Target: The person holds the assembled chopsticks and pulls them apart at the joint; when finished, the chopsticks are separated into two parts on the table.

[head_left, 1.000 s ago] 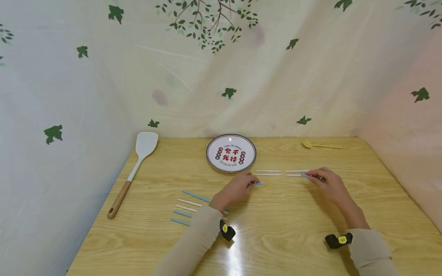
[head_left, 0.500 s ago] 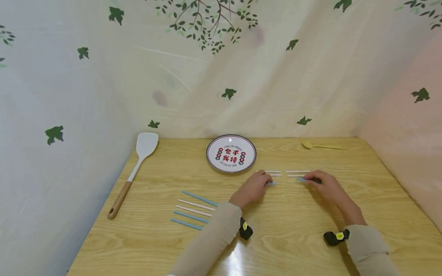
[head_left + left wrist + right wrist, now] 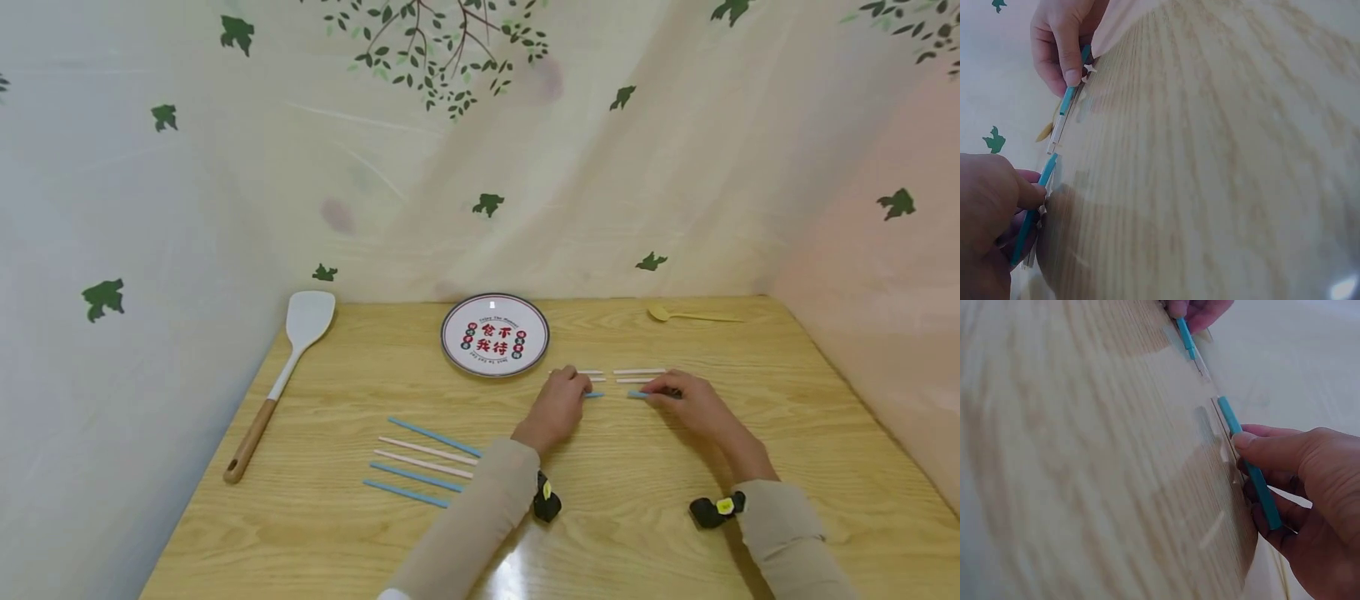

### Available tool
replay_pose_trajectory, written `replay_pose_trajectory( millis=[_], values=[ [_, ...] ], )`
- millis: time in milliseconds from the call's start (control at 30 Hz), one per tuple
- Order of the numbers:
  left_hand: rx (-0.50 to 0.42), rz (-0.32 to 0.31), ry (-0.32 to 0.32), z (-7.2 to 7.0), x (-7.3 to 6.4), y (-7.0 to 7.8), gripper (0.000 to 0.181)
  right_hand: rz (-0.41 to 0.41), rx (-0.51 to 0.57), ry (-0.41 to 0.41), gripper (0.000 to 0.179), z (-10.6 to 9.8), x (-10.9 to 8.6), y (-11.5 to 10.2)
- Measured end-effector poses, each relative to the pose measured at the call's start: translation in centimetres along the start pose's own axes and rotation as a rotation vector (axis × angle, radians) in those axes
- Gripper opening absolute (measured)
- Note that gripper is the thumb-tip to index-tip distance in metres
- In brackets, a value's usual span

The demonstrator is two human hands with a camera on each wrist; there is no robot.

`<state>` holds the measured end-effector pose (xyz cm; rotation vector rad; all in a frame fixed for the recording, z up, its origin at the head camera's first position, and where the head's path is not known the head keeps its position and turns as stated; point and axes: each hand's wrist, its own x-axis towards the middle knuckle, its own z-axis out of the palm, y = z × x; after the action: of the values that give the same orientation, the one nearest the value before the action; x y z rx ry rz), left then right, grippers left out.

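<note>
My left hand (image 3: 557, 407) pinches a short blue chopstick piece (image 3: 1025, 237) between thumb and fingers, near the table surface. To the right, my right hand (image 3: 692, 402) pinches another short blue chopstick piece (image 3: 1261, 492). The two blue pieces point end to end, a small gap between them. Just behind them lie two short white pieces (image 3: 640, 372) on the right and two more short white pieces (image 3: 592, 372) on the left, partly hidden by the left hand. Several blue and white chopsticks (image 3: 423, 464) lie side by side left of my left forearm, which covers their right ends.
A white round plate (image 3: 495, 365) with red lettering rests at the table's back. At the left lies a white turner (image 3: 310, 321) with a wooden handle. A yellow spoon (image 3: 693, 317) is at the back right. A leaf-printed cloth (image 3: 390, 208) hangs behind the wooden table (image 3: 600, 533).
My left hand has moved right with its blue piece. The right hand has shifted its piece slightly left and nearer, off the white pieces. The blue pieces' ends are now closer together.
</note>
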<state>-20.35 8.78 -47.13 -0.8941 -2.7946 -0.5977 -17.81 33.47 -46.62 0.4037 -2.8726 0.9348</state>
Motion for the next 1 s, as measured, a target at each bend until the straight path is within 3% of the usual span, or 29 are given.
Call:
replay_pose_trajectory(
  millis=[167, 367, 733, 1000],
  values=[
    [0.043, -0.034, -0.030, 0.13, 0.26, 0.32, 0.017, 0.011, 0.003, -0.009, 0.010, 0.27, 0.14, -0.08],
    [0.026, -0.063, -0.055, 0.07, 0.44, 0.78, 0.019, 0.006, -0.005, 0.001, 0.010, 0.56, 0.34, -0.14],
    [0.055, -0.082, -0.098, 0.02, 0.61, 0.97, 0.025, -0.015, -0.045, 0.036, 0.012, 0.86, 0.52, -0.38],
    [0.064, -0.089, -0.117, 0.12, 0.75, 1.01, 0.027, 0.008, -0.048, 0.015, 0.012, 0.72, 0.69, -0.60]
  ],
)
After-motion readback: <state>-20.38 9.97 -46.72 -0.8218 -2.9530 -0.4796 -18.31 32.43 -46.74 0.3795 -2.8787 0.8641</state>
